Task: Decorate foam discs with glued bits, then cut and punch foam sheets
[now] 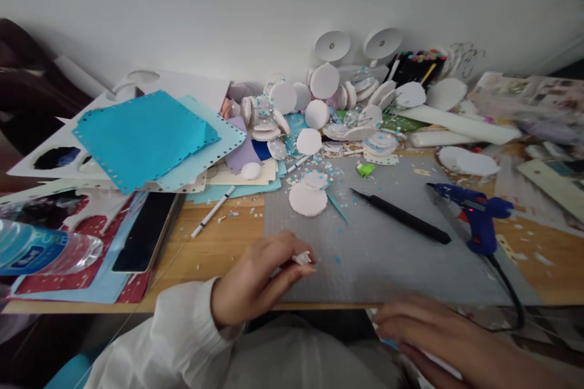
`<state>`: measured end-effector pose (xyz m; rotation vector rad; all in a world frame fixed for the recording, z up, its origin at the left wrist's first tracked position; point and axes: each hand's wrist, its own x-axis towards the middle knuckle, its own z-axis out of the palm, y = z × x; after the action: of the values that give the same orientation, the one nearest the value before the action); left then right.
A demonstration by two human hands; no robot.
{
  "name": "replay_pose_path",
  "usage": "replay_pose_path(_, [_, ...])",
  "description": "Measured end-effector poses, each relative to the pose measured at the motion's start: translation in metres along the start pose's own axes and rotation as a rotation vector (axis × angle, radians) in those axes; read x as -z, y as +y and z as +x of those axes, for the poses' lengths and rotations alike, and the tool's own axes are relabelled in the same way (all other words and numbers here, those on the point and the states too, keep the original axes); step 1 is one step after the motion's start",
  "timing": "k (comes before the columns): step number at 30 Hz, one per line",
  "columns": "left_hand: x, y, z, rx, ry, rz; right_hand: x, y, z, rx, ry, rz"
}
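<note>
My left hand (258, 276) rests at the near edge of a grey cutting mat (387, 249), fingers pinched on a small white scrap (302, 258). My right hand (429, 331) is low at the table's front edge, below the mat, blurred by motion, fingers stretched over something pale with a blue edge that I cannot make out. A white foam disc stack (309, 196) lies on the mat ahead of my left hand. Right of it lie a black pen (401, 216) and a blue glue gun (477, 214) with its cord trailing to the front edge.
Blue perforated paper sheets (146, 137) and card pile up at the left, with a dark phone (146, 231) and a plastic water bottle (43, 249). Several white foam discs (328, 100) heap against the wall. A white pen (213, 211), foam rolls (460, 124) and markers (417, 67) lie about.
</note>
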<state>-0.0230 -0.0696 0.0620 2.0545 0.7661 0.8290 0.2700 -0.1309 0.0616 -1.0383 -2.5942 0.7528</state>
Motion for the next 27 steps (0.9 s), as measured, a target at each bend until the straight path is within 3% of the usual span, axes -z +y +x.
replay_pose_path(2, [-0.001, -0.001, 0.004, -0.04, -0.022, 0.079, 0.007, -0.004, 0.017, -0.029, 0.092, 0.062])
replay_pose_path(6, [-0.005, 0.001, 0.01, -0.077, -0.067, 0.181, 0.012, -0.012, 0.064, 0.083, 0.333, 0.23])
replay_pose_path(10, [-0.005, 0.004, 0.01, -0.069, -0.133, 0.149, 0.01, -0.012, 0.094, 0.183, 0.351, 0.363])
replay_pose_path(23, [-0.017, 0.004, 0.005, 0.09, -0.168, -0.103, -0.001, -0.01, 0.088, 0.294, 0.435, 0.014])
replay_pose_path(27, [-0.021, 0.003, 0.002, 0.172, -0.237, -0.423, 0.001, -0.008, 0.092, 0.348, 0.375, 0.06])
